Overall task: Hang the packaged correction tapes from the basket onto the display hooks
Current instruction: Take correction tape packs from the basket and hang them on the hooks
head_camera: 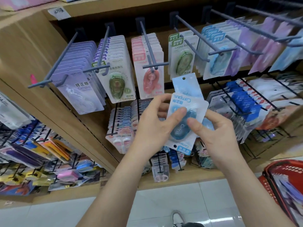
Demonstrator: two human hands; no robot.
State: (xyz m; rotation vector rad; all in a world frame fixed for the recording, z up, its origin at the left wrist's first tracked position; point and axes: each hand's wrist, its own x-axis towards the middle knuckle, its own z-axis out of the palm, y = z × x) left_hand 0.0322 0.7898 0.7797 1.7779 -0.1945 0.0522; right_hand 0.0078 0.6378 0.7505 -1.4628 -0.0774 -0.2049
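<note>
Purple packs point(78, 89) fill the leftmost grey hook point(57, 63), with a green-fronted row point(116, 86) and a pink row point(150, 79) on the hooks beside them. On my feed the left hand point(152, 126) sits below the pink row, fingers curled behind a blue correction tape pack point(183, 122) and thumb pressed on its front. That pack is upside down, its hang hole at the bottom edge, held in front of the lower shelf and on no hook. A second blue pack point(186, 86) stands behind it, hole at the top; I cannot tell which hand holds it. The right hand point(218, 133) pinches the front pack's blister from the other side. Far right, the red basket point(266, 182) rests on the floor with more packs inside.
</note>
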